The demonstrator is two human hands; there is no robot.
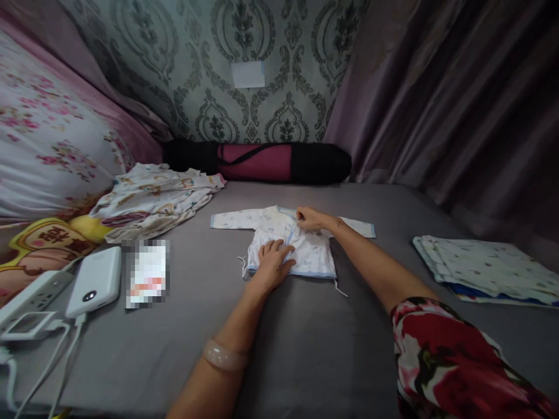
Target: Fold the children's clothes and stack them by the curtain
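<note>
A small white baby top (314, 253) with pale blue edging lies spread on the grey sheet, both sleeves stretched out sideways. White tie strings trail from its lower left and lower right. My left hand (275, 262) rests on the lower front of the top, fingers apart and palm down. At the neckline, right of centre, my right hand (311, 218) has its fingers closed in a pinch on the top's fabric. The fingertips of that hand partly hide the spot they hold.
Crumpled printed clothes (152, 198) lie at the back left, folded cloths (489, 265) at the right. A white power bank (95, 279), a power strip (39, 297) and cables are on the left. A black and maroon roll (257, 162) lies along the wall.
</note>
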